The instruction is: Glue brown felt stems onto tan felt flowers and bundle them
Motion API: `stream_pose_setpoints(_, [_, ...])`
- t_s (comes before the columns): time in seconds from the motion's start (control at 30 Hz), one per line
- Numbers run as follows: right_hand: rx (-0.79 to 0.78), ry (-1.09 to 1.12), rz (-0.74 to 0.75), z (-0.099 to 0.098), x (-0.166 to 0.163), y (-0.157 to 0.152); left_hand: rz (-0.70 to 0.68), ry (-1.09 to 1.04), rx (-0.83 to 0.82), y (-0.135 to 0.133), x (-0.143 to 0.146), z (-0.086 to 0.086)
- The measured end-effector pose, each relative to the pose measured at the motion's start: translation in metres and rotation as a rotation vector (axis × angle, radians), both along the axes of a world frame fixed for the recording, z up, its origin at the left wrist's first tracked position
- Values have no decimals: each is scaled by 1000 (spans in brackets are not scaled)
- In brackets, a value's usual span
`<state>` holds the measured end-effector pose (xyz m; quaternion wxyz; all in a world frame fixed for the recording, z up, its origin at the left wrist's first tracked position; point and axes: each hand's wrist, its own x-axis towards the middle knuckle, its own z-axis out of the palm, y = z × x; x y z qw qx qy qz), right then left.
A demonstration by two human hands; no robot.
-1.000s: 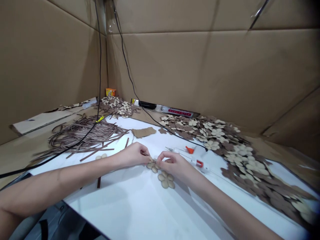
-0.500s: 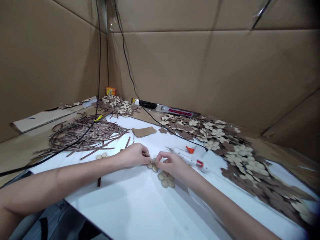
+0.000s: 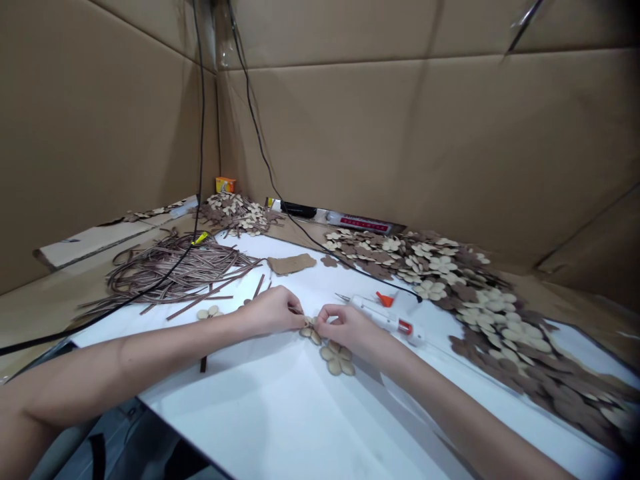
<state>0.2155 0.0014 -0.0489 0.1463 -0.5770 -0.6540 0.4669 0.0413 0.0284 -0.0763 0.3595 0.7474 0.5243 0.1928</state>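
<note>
My left hand (image 3: 281,311) and my right hand (image 3: 341,325) meet over the white board, fingers pinched together. Between their fingertips is a small beige flower cutout (image 3: 311,331), partly covered by the fingers, with a thin brown strip apparently at its middle. A second beige flower (image 3: 337,359) lies flat just below my right hand, a bit of brown showing behind it. Beyond my right wrist rests a white soldering-iron-like tool (image 3: 375,313) with a metal tip and a red part. Left of my left hand, another beige flower (image 3: 209,312) lies partly behind my forearm.
A heap of brown strips (image 3: 175,263) covers the left side. Beige and brown flower cutouts (image 3: 440,267) pile up along the right and back. An orange piece (image 3: 385,299) and a torn cardboard scrap (image 3: 291,264) lie nearby. A black cable (image 3: 263,150) hangs across; cardboard walls (image 3: 375,133) enclose the board.
The whole view has shifted slightly. Both hands stay pinched at the small flower, with little visible movement of their fingers.
</note>
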Motion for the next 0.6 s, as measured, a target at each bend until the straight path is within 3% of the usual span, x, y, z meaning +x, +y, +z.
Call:
stream_pose_setpoints(0.13, [95, -82, 18, 8, 5, 5, 38, 16, 3, -1, 1, 1])
stream_pose_setpoints(0.27, [316, -202, 20, 15, 13, -2, 29, 30, -12, -1, 1, 1])
stream_pose_setpoints(0.43, [845, -375, 380, 2, 31, -12, 19, 15, -10, 0, 1, 1])
stream_pose_setpoints(0.5, [942, -344, 472, -6, 37, -11, 27, 23, -21, -1, 1, 2])
stream_pose_setpoints(0.6, [977, -340, 483, -14, 42, -6, 33, 31, -17, -2, 2, 2])
